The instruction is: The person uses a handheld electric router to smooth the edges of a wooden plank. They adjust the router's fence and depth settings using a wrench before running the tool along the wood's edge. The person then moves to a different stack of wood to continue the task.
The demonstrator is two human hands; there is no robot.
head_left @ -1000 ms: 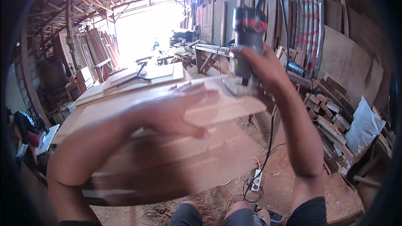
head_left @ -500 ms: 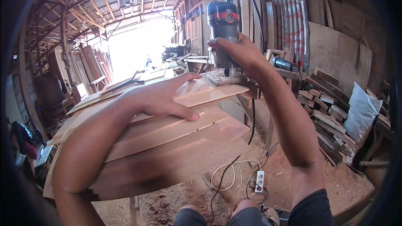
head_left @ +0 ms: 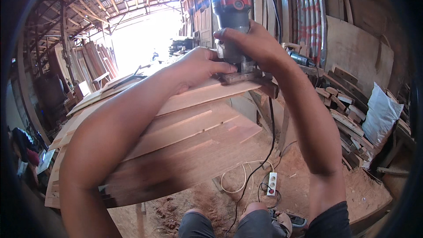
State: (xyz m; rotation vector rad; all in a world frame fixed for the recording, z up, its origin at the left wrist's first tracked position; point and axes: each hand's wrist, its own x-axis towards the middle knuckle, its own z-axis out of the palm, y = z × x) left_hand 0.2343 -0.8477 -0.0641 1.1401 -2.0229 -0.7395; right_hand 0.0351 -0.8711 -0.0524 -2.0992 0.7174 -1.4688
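Note:
A black trim router (head_left: 232, 11) with a red band stands upright on its base near the right end of a wooden board (head_left: 207, 94). My right hand (head_left: 257, 46) wraps round its body, the thumb across the front. Lower down, my left hand (head_left: 200, 68) is closed at the router's base, with the thumb along its near side; some of the left fingers are hidden behind the tool. The heel of the left hand is close to the board's surface. The router bit cannot be made out. Several more boards (head_left: 176, 154) lie nearer to me, under my left forearm.
A black cord hangs from the board's right end toward a white power strip (head_left: 272, 184) on the sawdust-strewn floor. At the right are a green power tool (head_left: 301, 58), piled wood offcuts (head_left: 346, 119) and a white sack (head_left: 381, 114). Corrugated sheets (head_left: 305, 22) lean behind.
My left hand has moved from lying spread on the board to the router's base, right and slightly up. My right hand and the router have shifted slightly left in view.

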